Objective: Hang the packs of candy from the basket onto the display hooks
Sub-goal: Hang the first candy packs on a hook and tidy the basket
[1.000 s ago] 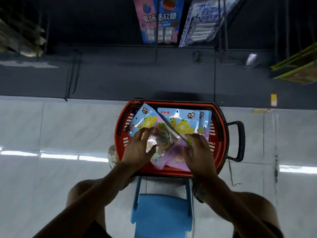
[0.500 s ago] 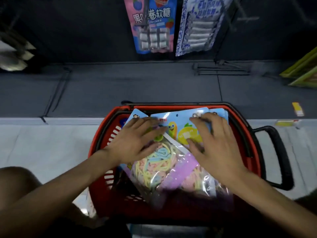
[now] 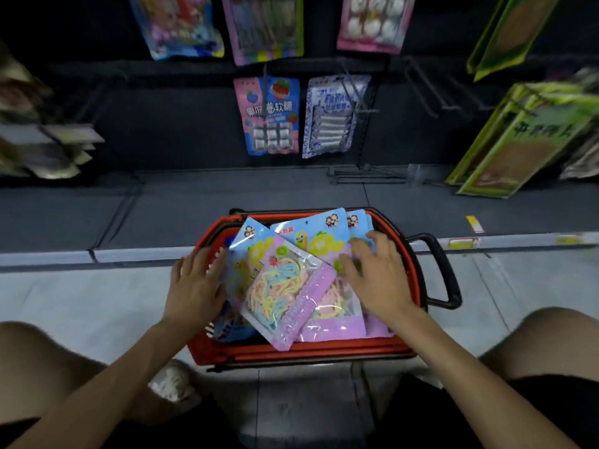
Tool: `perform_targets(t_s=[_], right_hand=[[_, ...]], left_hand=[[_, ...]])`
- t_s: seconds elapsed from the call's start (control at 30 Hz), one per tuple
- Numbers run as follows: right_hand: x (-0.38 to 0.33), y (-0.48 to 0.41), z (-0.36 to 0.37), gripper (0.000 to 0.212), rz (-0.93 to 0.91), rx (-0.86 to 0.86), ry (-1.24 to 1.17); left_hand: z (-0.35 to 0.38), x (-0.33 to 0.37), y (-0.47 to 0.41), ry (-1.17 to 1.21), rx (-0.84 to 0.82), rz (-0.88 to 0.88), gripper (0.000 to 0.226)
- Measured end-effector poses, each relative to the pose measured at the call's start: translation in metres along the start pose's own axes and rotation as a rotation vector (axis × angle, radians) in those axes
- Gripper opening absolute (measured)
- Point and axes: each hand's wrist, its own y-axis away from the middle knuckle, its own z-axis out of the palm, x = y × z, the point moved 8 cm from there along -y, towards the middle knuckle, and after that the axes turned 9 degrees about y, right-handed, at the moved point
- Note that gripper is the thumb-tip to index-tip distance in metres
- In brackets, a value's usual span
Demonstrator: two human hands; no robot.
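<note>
Light is dim and flat, brightest on the pale floor (image 3: 81, 293) just outside the left hand (image 3: 194, 286) and fading to near black on the shelving well beyond both hands. The clear film of the candy pack (image 3: 285, 286) between the hands carries a soft glare, and the right hand (image 3: 379, 280) is smeared by motion blur at its fingers. Far from the hands, the green packs (image 3: 518, 140) at the right edge are blurred and stretched by wide-angle distortion.

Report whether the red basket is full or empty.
Full: overlapping candy packs fill the red basket, their tops reaching past its far rim.
</note>
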Motion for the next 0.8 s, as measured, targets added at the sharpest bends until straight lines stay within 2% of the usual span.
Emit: perform_targets(t_s=[0.13, 0.23, 0.3, 0.43, 0.5, 0.57, 0.63, 0.7, 0.8], right_hand=[[0.04, -0.002, 0.015, 0.034, 0.109, 0.042, 0.178], [0.053, 0.003, 0.029, 0.05, 0.136, 0.029, 0.245], [0.054, 0.008, 0.031, 0.051, 0.148, 0.069, 0.232], [0.066, 0.011, 0.016, 0.028, 0.181, 0.163, 0.204], [0.079, 0.012, 0.016, 0.047, 0.23, 0.122, 0.21], [0.091, 0.016, 0.024, 0.067, 0.292, 0.008, 0.215], [0.103, 0.019, 0.038, 0.079, 0.354, -0.125, 0.128], [0.108, 0.019, 0.044, 0.082, 0.387, -0.198, 0.003], [0.113, 0.014, 0.036, 0.076, 0.442, -0.15, -0.103]], left_hand=[[0.012, -0.033, 0.009, -0.096, -0.08, -0.161, 0.068], [0.016, -0.028, 0.004, -0.041, -0.156, -0.225, 0.077], [0.019, -0.025, 0.0, -0.018, -0.183, -0.263, 0.087], [0.026, -0.028, -0.007, -0.078, -0.18, -0.235, 0.097], [0.027, -0.027, -0.008, -0.059, -0.177, -0.239, 0.102], [0.026, -0.028, -0.007, 0.009, -0.157, -0.299, 0.103], [0.023, -0.035, -0.005, 0.109, -0.106, -0.418, 0.094], [0.019, -0.043, -0.004, 0.201, -0.064, -0.521, 0.074], [0.015, -0.044, -0.006, 0.292, -0.055, -0.563, 0.053]])
